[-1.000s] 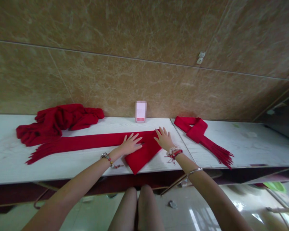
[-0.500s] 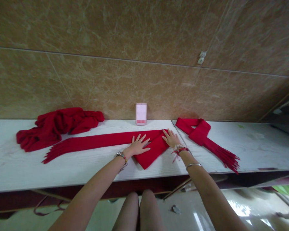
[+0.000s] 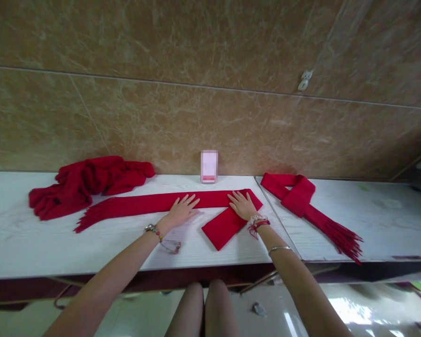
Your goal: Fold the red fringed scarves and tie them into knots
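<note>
A long red scarf [image 3: 136, 204] lies flattened into a strip on the white tabletop, its fringe spread at the left end. Toward the right the strip bends back, and a folded flap slants down toward the table's front edge. My left hand [image 3: 180, 211] rests on the middle of the strip with fingers spread, holding nothing. Over the fold, my right hand [image 3: 243, 205] lies flat with its fingers apart. Farther right is a second red scarf [image 3: 298, 199], looped and folded, its fringe pointing toward the front edge.
A crumpled heap of red cloth [image 3: 91, 185] lies at the back left. Behind the strip a pink-framed device [image 3: 209, 166] with a blurred screen leans against the brown tiled wall [image 3: 161, 126]. A seam divides the white table [image 3: 126, 252] right of my right hand.
My left hand has slid left along the strip, away from the folded flap. My right hand now lies over the fold, and the flap sits more clearly apart from the strip.
</note>
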A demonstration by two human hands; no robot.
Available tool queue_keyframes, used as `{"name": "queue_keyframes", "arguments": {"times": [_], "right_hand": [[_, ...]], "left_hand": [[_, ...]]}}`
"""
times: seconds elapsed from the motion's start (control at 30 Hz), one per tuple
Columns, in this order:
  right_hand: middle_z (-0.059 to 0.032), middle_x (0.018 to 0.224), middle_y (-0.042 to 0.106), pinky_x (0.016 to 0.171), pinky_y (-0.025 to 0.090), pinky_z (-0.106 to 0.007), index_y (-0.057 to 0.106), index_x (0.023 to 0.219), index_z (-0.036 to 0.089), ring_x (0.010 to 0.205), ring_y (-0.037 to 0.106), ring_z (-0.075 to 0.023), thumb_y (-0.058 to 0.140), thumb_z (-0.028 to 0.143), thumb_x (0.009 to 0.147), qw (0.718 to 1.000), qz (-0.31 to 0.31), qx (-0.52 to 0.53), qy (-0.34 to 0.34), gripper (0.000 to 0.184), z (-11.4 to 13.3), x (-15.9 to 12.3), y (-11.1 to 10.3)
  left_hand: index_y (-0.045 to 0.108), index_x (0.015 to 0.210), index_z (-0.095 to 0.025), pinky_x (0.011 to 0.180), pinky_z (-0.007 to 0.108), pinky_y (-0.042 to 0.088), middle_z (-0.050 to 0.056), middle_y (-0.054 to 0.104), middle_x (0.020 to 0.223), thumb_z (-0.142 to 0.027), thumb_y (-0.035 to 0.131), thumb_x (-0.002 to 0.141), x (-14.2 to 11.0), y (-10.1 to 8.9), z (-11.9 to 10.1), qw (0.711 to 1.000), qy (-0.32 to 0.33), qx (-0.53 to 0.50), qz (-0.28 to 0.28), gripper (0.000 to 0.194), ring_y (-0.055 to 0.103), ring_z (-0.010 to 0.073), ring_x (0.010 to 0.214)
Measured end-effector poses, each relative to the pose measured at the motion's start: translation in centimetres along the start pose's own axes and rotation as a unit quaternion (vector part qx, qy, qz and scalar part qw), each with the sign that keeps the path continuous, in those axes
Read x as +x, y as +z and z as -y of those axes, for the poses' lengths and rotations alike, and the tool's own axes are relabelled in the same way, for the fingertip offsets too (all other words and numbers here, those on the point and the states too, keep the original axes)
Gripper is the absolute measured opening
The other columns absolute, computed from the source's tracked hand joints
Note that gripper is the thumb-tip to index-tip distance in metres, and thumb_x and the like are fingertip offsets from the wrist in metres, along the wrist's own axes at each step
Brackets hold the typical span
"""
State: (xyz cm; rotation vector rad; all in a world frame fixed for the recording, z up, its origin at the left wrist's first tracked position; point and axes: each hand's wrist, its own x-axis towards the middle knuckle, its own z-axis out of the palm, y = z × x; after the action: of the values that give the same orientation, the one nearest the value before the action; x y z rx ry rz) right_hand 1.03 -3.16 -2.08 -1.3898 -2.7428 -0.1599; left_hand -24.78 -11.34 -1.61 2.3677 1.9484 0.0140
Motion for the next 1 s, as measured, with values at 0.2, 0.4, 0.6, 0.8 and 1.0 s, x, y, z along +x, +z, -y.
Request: {"name": "queue_keyframes", "arguments": {"times": [0.2, 0.4, 0.6, 0.8, 1.0], "right_hand": [[-0.0105, 0.141, 0.034, 0.104, 0.016, -0.054, 0.037, 0.134, 0.021, 0.129, 0.029, -0.0256, 0.028, 0.032, 0.091, 1.000, -0.003, -0.004, -0.008, 0.045, -0.5, 0.0, 0.3], [-0.0106, 0.142, 0.032, 0.104, 0.017, -0.054, 0.036, 0.135, 0.019, 0.130, 0.028, -0.0255, 0.027, 0.029, 0.091, 0.999, 0.015, -0.021, -0.023, 0.045, -0.6, -0.4, 0.0], [-0.0136, 0.140, 0.035, 0.101, 0.016, -0.060, 0.039, 0.133, 0.016, 0.130, 0.025, -0.0299, 0.029, 0.030, 0.091, 0.999, 0.023, -0.022, -0.039, 0.045, 1.7, 1.0, -2.0], [-0.0091, 0.145, 0.025, 0.104, 0.018, -0.053, 0.030, 0.137, 0.020, 0.133, 0.018, -0.0261, 0.026, 0.040, 0.092, 0.990, 0.008, 0.075, -0.117, 0.050, 11.6, 5.1, -2.4], [-0.0054, 0.147, 0.021, 0.104, 0.014, -0.056, 0.027, 0.138, 0.026, 0.133, 0.016, -0.0274, 0.024, 0.044, 0.091, 0.989, 0.048, 0.091, -0.110, 0.050, 15.9, 6.3, -0.5]], "left_hand": [[0.032, 0.136, -0.026, 0.101, 0.055, 0.022, 0.006, 0.025, 0.145, -0.042, 0.033, 0.090, -6.7, -0.1, 9.0, 0.993, -0.112, 0.045, -0.009, 0.049, 0.021, 0.0296, 0.132], [0.033, 0.134, -0.027, 0.100, 0.059, 0.021, 0.006, 0.027, 0.144, -0.035, 0.031, 0.091, -9.6, -0.7, 12.7, 0.983, -0.185, 0.011, -0.007, 0.044, 0.022, 0.0291, 0.132], [0.035, 0.134, -0.021, 0.100, 0.057, 0.022, 0.010, 0.027, 0.144, -0.032, 0.029, 0.092, -8.2, -1.5, 12.4, 0.984, -0.169, 0.030, -0.052, 0.044, 0.022, 0.0295, 0.132], [0.035, 0.134, -0.024, 0.101, 0.051, 0.025, 0.006, 0.028, 0.143, -0.034, 0.030, 0.092, -6.2, -0.2, 8.9, 0.986, -0.143, 0.056, -0.065, 0.044, 0.025, 0.0263, 0.131], [0.040, 0.132, -0.025, 0.101, 0.049, 0.027, 0.005, 0.037, 0.139, -0.032, 0.034, 0.090, -6.0, 0.5, 7.9, 0.980, -0.153, 0.071, -0.102, 0.043, 0.032, 0.0249, 0.128]]}}
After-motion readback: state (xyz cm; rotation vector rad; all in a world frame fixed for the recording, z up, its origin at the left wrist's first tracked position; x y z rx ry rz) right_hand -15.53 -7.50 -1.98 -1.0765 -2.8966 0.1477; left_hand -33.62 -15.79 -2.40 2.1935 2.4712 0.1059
